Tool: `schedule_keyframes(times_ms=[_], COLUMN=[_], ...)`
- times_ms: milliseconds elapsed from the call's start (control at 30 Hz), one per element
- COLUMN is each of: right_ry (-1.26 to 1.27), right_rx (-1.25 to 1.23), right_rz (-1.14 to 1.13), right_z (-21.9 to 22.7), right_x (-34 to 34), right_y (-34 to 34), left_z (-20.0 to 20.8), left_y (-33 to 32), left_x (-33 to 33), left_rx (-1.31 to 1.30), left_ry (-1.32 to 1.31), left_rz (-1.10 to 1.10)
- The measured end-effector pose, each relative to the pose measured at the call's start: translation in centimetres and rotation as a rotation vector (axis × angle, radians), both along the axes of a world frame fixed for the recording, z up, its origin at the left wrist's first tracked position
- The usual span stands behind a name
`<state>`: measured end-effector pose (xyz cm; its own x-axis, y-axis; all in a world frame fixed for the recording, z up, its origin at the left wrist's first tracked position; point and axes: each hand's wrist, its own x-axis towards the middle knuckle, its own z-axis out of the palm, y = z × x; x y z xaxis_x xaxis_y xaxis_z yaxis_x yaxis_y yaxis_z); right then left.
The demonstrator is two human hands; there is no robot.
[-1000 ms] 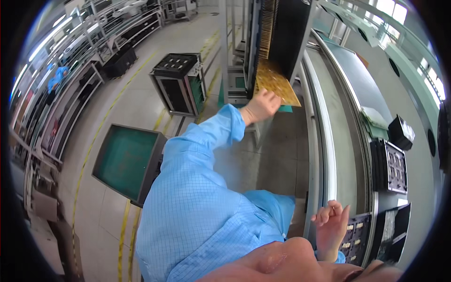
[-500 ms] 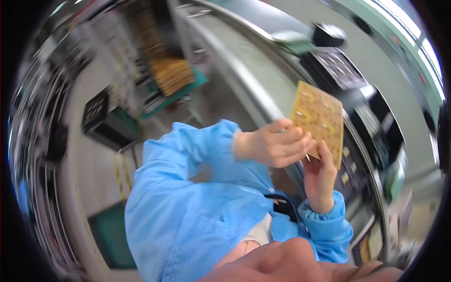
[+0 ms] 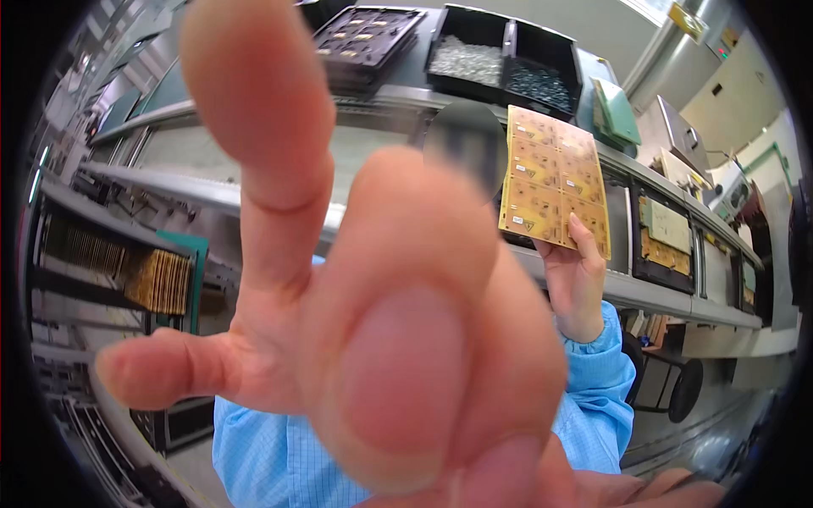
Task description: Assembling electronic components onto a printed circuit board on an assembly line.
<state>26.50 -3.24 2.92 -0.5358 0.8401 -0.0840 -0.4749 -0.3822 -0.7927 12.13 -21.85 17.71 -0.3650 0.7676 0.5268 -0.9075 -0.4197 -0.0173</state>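
My left hand (image 3: 279, 313) looms very close, large and blurred, across the middle. Two of its fingers stretch out apart, and a fingertip with its nail shows large in front. I see nothing held in it. Behind it, my right hand (image 3: 577, 275) grips the lower edge of a yellow circuit board panel (image 3: 555, 182), thumb on the printed face. The panel stands nearly upright, marked off into several like sections with small parts on them. A blurred dark rounded shape (image 3: 466, 140) sits beside the panel, above my left hand; I cannot make out what it is.
A conveyor line (image 3: 199, 157) crosses behind my hands. Beyond it stand a black two-part bin (image 3: 508, 55) of small clear and dark parts, a black tray (image 3: 368, 35) and a green block (image 3: 616, 114). A rack of boards (image 3: 159, 279) is at left, a stool (image 3: 684, 391) lower right.
My left hand has left the panel and come up close to the camera, fingers spread. My right hand still holds the panel. The view has turned, bringing the bin into sight.
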Motion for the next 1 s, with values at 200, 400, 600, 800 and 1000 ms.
schedule_keyframes(times_ms=[200,400,600,800,1000], right_ry=[0.052,0.052,0.067,0.057,0.049], right_rx=[-0.024,-0.028,-0.030,-0.046,-0.061], right_rz=[-0.047,-0.017,-0.069,-0.073,-0.078], right_z=[-0.2,0.4,-0.6,-0.6,-0.6], right_x=[1.1,0.6,1.8,1.7,1.8], right_y=[1.3,1.3,1.6,2.0,2.7], left_z=[-0.2,0.6,-1.0,-1.1,-1.3], left_y=[2.6,2.5,0.6,0.0,1.3], left_x=[1.5,-1.7,-2.3,-2.1,-1.8], left_rx=[0.026,0.053,0.041,0.073,0.107], left_ry=[0.041,0.055,0.056,0.072,0.093], left_rz=[-0.055,0.034,0.056,0.087,0.112])
